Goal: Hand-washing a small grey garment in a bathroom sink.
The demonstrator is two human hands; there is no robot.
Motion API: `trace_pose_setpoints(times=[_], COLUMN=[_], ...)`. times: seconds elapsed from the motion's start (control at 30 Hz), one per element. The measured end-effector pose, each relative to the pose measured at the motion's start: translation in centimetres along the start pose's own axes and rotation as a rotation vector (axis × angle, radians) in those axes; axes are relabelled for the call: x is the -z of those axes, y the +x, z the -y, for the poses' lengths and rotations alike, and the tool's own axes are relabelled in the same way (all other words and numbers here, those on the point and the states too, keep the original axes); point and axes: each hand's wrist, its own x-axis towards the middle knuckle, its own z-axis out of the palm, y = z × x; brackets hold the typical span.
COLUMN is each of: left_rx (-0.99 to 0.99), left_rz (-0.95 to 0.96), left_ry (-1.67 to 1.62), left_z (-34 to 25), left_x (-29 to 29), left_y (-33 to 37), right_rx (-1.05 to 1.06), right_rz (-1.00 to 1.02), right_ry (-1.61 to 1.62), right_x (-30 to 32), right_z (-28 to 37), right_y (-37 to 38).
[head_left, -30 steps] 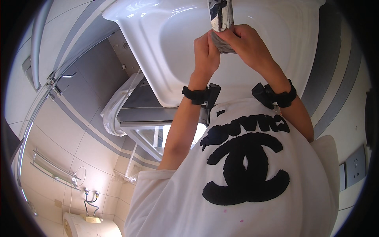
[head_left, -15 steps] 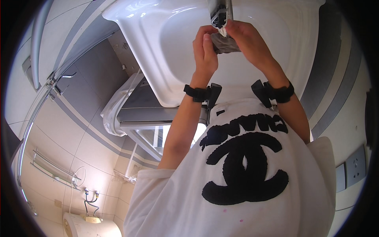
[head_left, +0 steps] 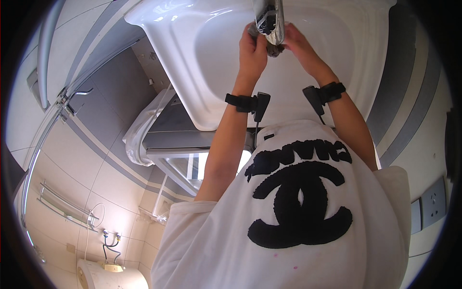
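Observation:
A chrome faucet juts in from the top edge, over a white washbasin. Clear water runs from its spout. A crumpled, dark grey-brown cloth is bunched under the water, partly hidden by the spout and stream. My left hand is closed on the cloth at the left of the faucet, with a bit of it showing above the fingers. On the other side my right hand holds the cloth's right end, its fingertips partly hidden behind the spout and water.
A black strap with a small dark block circles each wrist. Below the basin's left side stands a dark-topped unit beside a white plastic bag. Chrome pipes run along the left wall; a socket plate is at the right.
Both hands have moved slightly up and drawn the cloth further under the spout. The cloth is now bunched smaller, and the right hand has turned and shifted.

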Motion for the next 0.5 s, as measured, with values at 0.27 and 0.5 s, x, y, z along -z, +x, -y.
trace_pose_setpoints(times=[0.27,0.5], left_rx=[-0.103,-0.056], left_rz=[-0.085,-0.113], left_ry=[0.019,0.039], left_z=[0.5,1.6], left_x=[1.0,2.9], left_y=[0.2,0.0], right_rx=[-0.111,0.179], right_rz=[0.245,0.09], right_ry=[-0.278,-0.41], right_x=[1.9,2.3], right_z=[-5.7,-5.2], right_y=[-0.4,0.7])
